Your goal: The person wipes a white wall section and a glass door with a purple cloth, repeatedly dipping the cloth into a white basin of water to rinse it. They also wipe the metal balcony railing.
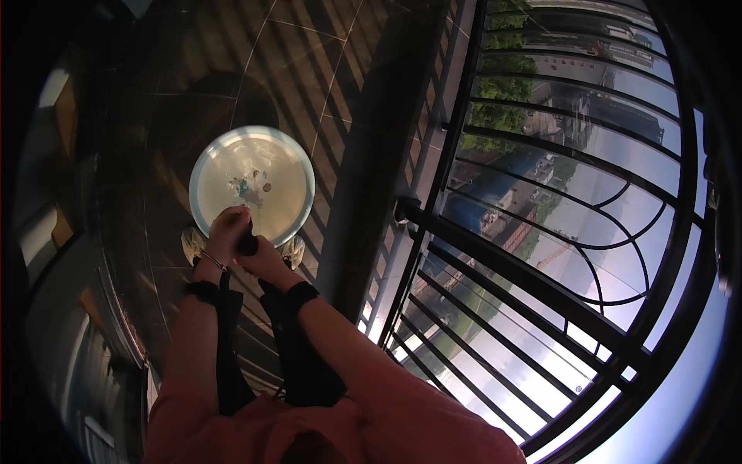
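Observation:
My left hand (pixel 227 232) and my right hand (pixel 264 261) are close together at the near edge of a round, pale table (pixel 278 197) with a light blue rim. Both hands are closed around a small dark object (pixel 247 244), too dark and blurred to identify. Bluish-green and brown marks or small bits, with a small round brown spot, show near the middle of the pale surface. A thin bracelet is on my left wrist, and each wrist has a black band.
Dark floor tiles (pixel 301 52) with striped shadows surround the round table. A black metal railing (pixel 522 249) runs along the right, with trees and buildings beyond. My shoes (pixel 293 252) are beside the table's near edge.

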### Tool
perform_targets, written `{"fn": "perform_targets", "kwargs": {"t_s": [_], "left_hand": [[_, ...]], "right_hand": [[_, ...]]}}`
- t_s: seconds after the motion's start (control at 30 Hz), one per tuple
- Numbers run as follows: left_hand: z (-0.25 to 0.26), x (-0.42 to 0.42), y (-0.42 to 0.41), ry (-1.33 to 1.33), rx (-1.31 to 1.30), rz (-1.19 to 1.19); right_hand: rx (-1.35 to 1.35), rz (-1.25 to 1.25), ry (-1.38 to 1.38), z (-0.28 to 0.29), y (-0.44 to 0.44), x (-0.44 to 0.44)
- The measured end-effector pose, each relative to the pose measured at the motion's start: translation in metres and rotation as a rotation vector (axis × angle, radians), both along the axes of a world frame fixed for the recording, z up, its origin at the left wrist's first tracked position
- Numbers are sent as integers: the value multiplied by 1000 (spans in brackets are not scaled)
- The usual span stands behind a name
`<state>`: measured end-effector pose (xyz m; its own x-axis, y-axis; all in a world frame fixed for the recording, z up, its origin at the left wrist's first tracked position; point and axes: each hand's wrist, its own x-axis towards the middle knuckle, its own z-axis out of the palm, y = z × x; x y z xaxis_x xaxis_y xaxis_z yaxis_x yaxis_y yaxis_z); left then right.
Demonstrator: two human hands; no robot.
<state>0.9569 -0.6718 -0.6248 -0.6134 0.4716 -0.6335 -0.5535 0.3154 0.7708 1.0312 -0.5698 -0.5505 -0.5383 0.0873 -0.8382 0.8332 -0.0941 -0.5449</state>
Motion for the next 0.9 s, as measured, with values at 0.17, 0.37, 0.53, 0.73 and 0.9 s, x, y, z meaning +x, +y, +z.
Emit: {"fn": "perform_targets", "kwargs": {"t_s": [0.17, 0.37, 0.53, 0.73, 0.9], "left_hand": [[18, 17, -26, -290, -47, 49], [88, 8, -18, -624, 128, 342], [107, 10, -24, -518, 275, 388], [149, 27, 17, -513, 483, 531], [170, 53, 82, -492, 451, 476]], "right_hand": [[314, 92, 121, 15, -16, 20], [-132, -405, 53, 49, -6, 36], [-308, -791, -40, 91, 19, 53], [-744, -915, 140, 64, 46, 97], [-419, -485, 285, 95, 113, 102]]}}
